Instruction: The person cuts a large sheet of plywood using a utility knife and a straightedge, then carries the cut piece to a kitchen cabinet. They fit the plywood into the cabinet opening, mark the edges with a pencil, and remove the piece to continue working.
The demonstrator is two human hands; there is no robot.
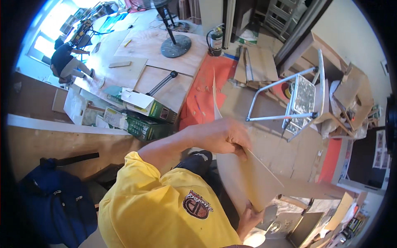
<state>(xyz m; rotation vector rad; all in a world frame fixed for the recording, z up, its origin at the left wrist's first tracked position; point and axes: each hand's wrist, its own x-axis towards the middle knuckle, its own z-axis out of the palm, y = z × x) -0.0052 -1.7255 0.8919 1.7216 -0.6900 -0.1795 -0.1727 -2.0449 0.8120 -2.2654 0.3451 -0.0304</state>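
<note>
A thin, pale, glossy sheet (235, 182) stands in front of me, slightly bowed, with the yellow of my shirt mirrored in it. My left hand (227, 136) is closed over its upper edge, fingers and thumb pinching it; the hand is a little blurred. Lower down and nearer my body, my right hand (250, 219) grips the sheet's near edge with the thumb against its face. One corner of the sheet rises beyond my left hand; part of it is hidden behind that hand and arm.
A folding step stool (302, 103) lies tipped at the right, near cardboard pieces (351, 95). Green boxes (144, 107) sit at the left, above a blue backpack (58, 202). A fire extinguisher (216, 41) and a fan base (175, 45) stand farther off. Another person (66, 60) bends down at far left.
</note>
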